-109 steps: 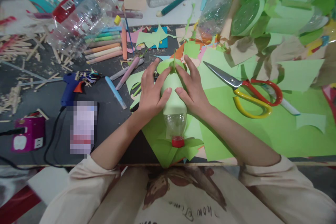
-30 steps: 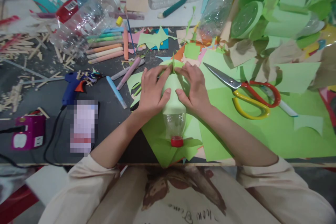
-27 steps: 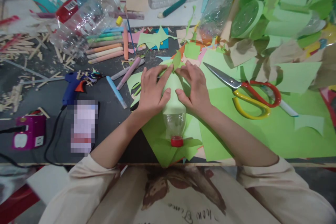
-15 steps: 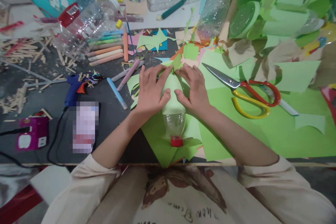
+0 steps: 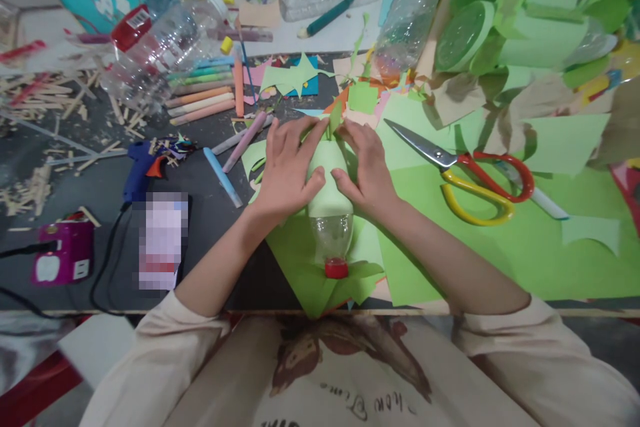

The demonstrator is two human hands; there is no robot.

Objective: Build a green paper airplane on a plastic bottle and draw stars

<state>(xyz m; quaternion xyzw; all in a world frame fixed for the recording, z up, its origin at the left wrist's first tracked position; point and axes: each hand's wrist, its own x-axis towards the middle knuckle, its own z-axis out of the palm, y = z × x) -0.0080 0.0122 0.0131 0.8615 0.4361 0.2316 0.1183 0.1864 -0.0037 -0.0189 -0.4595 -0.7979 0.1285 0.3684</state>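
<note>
A clear plastic bottle with a red cap lies on the table, cap pointing toward me. Light green paper is wrapped round its body. My left hand presses the paper against the bottle's left side, fingers curled over the far end. My right hand presses the right side in the same way. A small pointed flap of green paper sticks up between my fingertips. Green paper sheets lie under and beside the bottle.
Red-and-yellow scissors lie right of my hands. A blue glue gun, coloured chalk sticks and wooden sticks lie to the left. Empty clear bottles stand at the back. A green paper-covered pile rises at the far right.
My fingers have curled in from flat to bent over the bottle's far end. The green flap between my fingertips has lifted and turned. The bottle has stayed in place.
</note>
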